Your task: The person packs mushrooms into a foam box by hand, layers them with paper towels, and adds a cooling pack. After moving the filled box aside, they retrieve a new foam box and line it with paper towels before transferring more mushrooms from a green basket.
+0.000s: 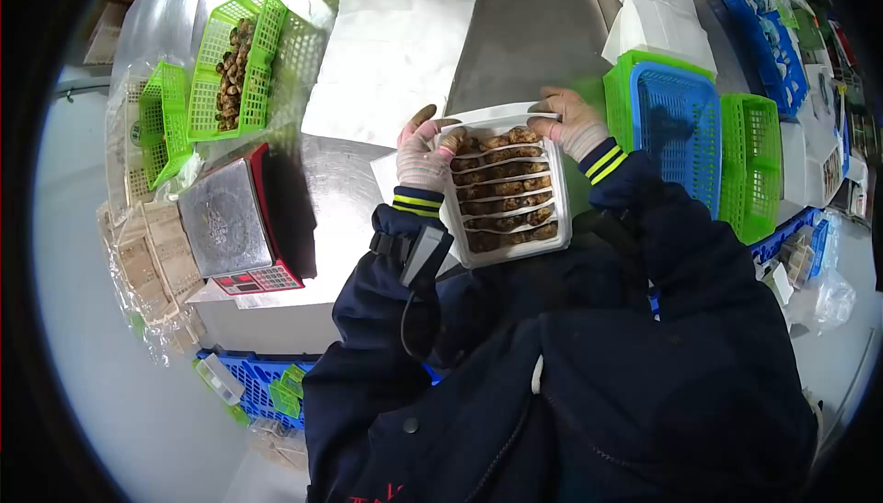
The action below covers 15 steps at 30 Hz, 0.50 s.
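A white tray (563,227) is tilted in front of my body, filled with rows of knobbly brown pieces (506,190). Thin white strips (501,170) run between the rows. At its far left corner my gloved left hand (425,155) is closed, thumb over the rim and fingers outside. My gloved right hand (572,124) grips the far right corner, fingertips over the edge. Another white strip (497,120) spans the far end between both hands. A white sheet of paper (386,174) shows beside my left wrist.
On the left stand a red scale (225,213) and a green basket (207,85) of small brown pieces. A white cloth (386,52) lies on the metal table (524,34). Blue (676,131) and green baskets (750,167) stand close on the right.
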Each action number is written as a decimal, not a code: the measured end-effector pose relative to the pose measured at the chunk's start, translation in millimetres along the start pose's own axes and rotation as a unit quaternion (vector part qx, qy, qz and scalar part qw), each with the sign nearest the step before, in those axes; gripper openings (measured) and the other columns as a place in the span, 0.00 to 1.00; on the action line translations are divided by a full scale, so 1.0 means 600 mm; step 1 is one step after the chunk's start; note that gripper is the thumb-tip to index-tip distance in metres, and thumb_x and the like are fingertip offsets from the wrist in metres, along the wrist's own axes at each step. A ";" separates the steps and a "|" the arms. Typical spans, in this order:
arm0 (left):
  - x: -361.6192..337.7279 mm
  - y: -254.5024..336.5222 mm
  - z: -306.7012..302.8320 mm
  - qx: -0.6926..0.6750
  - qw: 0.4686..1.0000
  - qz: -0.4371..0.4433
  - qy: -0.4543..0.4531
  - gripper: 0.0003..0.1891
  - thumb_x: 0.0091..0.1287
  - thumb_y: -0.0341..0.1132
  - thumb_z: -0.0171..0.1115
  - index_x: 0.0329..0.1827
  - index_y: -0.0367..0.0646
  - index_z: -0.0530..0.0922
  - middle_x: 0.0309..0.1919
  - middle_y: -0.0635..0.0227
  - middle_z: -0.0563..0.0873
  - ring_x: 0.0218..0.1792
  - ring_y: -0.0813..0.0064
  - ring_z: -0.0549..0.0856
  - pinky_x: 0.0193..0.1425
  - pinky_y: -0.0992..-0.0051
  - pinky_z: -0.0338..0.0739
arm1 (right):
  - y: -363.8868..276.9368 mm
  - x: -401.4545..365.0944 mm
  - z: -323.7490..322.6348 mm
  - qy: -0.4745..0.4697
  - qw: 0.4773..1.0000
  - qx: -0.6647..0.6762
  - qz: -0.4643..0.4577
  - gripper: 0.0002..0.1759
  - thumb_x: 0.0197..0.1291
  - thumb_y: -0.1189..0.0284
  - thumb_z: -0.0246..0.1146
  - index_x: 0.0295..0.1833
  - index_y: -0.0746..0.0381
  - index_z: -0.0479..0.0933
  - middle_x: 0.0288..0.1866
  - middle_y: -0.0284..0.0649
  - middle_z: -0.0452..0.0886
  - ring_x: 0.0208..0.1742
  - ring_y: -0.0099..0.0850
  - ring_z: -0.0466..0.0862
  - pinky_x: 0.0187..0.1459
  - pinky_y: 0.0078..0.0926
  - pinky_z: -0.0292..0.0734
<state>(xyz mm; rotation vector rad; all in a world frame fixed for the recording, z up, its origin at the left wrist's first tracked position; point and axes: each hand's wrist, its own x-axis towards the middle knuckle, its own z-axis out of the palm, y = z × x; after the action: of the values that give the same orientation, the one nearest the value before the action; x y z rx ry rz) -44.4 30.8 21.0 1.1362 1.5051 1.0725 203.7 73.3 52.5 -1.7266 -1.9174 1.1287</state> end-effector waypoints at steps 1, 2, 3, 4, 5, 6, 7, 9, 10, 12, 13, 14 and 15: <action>-0.013 0.016 0.003 -0.021 0.999 -0.019 0.023 0.11 0.58 0.30 0.70 0.41 0.33 0.83 0.57 0.61 0.75 0.55 0.71 0.76 0.59 0.76 0.73 | 0.005 0.001 0.002 -0.022 0.997 0.054 0.043 0.23 0.50 0.57 0.69 0.48 0.61 0.82 0.63 0.46 0.71 0.60 0.42 0.74 0.61 0.33 0.68; -0.016 0.007 0.003 0.000 0.999 -0.031 0.036 0.11 0.56 0.32 0.71 0.39 0.36 0.84 0.58 0.62 0.74 0.59 0.67 0.72 0.63 0.72 0.69 | 0.013 -0.002 0.001 -0.027 0.999 0.020 0.032 0.22 0.50 0.57 0.68 0.46 0.62 0.83 0.64 0.45 0.71 0.60 0.43 0.74 0.62 0.34 0.68; -0.022 0.013 0.004 0.021 0.998 -0.045 0.047 0.12 0.55 0.35 0.73 0.37 0.38 0.84 0.58 0.63 0.73 0.63 0.63 0.67 0.67 0.69 0.65 | 0.001 -0.007 -0.003 -0.030 0.999 0.021 0.035 0.22 0.50 0.57 0.68 0.46 0.62 0.83 0.64 0.45 0.71 0.60 0.43 0.74 0.62 0.34 0.68; -0.028 0.020 0.005 0.021 0.998 -0.047 0.046 0.12 0.55 0.35 0.73 0.37 0.38 0.84 0.58 0.63 0.73 0.63 0.63 0.67 0.67 0.69 0.65 | -0.013 -0.009 -0.007 -0.039 0.998 -0.024 0.043 0.22 0.51 0.57 0.67 0.46 0.62 0.83 0.64 0.45 0.71 0.60 0.43 0.74 0.61 0.34 0.68; -0.034 0.029 0.008 0.094 0.993 -0.044 0.054 0.12 0.54 0.36 0.73 0.37 0.37 0.84 0.57 0.62 0.74 0.63 0.62 0.67 0.66 0.68 0.65 | -0.020 -0.008 -0.010 -0.047 0.995 -0.069 0.048 0.22 0.51 0.57 0.66 0.46 0.63 0.83 0.64 0.44 0.72 0.60 0.43 0.74 0.61 0.34 0.68; -0.037 0.040 0.009 0.167 0.983 -0.042 0.062 0.13 0.54 0.36 0.73 0.37 0.36 0.84 0.57 0.62 0.75 0.63 0.60 0.67 0.66 0.67 0.64 | -0.019 -0.005 -0.010 -0.053 0.992 -0.117 0.020 0.23 0.52 0.57 0.64 0.47 0.63 0.82 0.63 0.45 0.72 0.60 0.43 0.74 0.61 0.34 0.68; -0.038 0.041 0.008 0.168 0.983 -0.043 0.062 0.13 0.54 0.36 0.73 0.37 0.36 0.84 0.57 0.62 0.75 0.63 0.60 0.67 0.66 0.67 0.64 | -0.020 -0.005 -0.010 -0.054 0.992 -0.116 0.020 0.23 0.52 0.57 0.64 0.47 0.63 0.82 0.63 0.45 0.72 0.60 0.43 0.74 0.61 0.34 0.68; -0.034 0.045 0.004 0.200 0.978 0.010 0.051 0.11 0.52 0.34 0.73 0.36 0.40 0.84 0.57 0.61 0.74 0.63 0.59 0.67 0.66 0.65 0.66 | -0.030 -0.007 -0.014 -0.056 0.990 -0.128 0.021 0.20 0.52 0.61 0.65 0.48 0.61 0.82 0.63 0.45 0.72 0.61 0.43 0.74 0.62 0.35 0.67; -0.034 0.047 0.001 0.200 0.978 0.011 0.052 0.11 0.52 0.34 0.73 0.36 0.40 0.84 0.57 0.61 0.74 0.63 0.59 0.67 0.66 0.65 0.66 | -0.038 -0.015 -0.023 -0.050 0.989 -0.133 -0.029 0.23 0.52 0.64 0.66 0.54 0.61 0.79 0.62 0.46 0.73 0.60 0.40 0.75 0.61 0.31 0.69; -0.041 0.050 -0.005 0.235 0.971 0.051 0.018 0.10 0.51 0.27 0.71 0.37 0.45 0.85 0.58 0.61 0.73 0.63 0.58 0.67 0.66 0.66 0.66 | -0.041 -0.021 -0.033 -0.042 0.999 -0.018 0.007 0.24 0.53 0.63 0.67 0.55 0.63 0.77 0.60 0.47 0.74 0.61 0.39 0.75 0.61 0.31 0.68; -0.046 0.049 -0.007 0.235 0.971 0.050 0.019 0.10 0.51 0.27 0.71 0.37 0.45 0.85 0.58 0.61 0.73 0.63 0.58 0.67 0.66 0.66 0.66 | -0.038 -0.023 -0.036 -0.033 0.993 0.099 0.047 0.26 0.54 0.63 0.67 0.57 0.64 0.76 0.59 0.49 0.76 0.61 0.38 0.75 0.61 0.30 0.68; -0.049 0.047 -0.007 0.156 0.987 0.034 0.009 0.14 0.50 0.23 0.69 0.40 0.45 0.85 0.59 0.61 0.74 0.61 0.59 0.70 0.65 0.67 0.68 | -0.029 -0.022 -0.032 -0.012 0.981 0.180 0.067 0.28 0.58 0.61 0.65 0.61 0.63 0.73 0.57 0.49 0.77 0.60 0.36 0.77 0.61 0.27 0.69; -0.054 0.046 -0.007 0.076 0.997 0.017 -0.002 0.18 0.49 0.18 0.66 0.43 0.45 0.85 0.59 0.61 0.75 0.60 0.61 0.72 0.64 0.67 0.69 | -0.022 -0.018 -0.034 -0.011 0.981 0.180 0.068 0.28 0.58 0.61 0.65 0.61 0.63 0.73 0.57 0.49 0.77 0.60 0.36 0.77 0.61 0.27 0.69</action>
<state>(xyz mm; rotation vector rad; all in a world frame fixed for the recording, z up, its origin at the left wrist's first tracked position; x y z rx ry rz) -39.6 3.9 53.9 1.2720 1.5917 0.9908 211.5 70.4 77.8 -1.6642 -1.5050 1.4464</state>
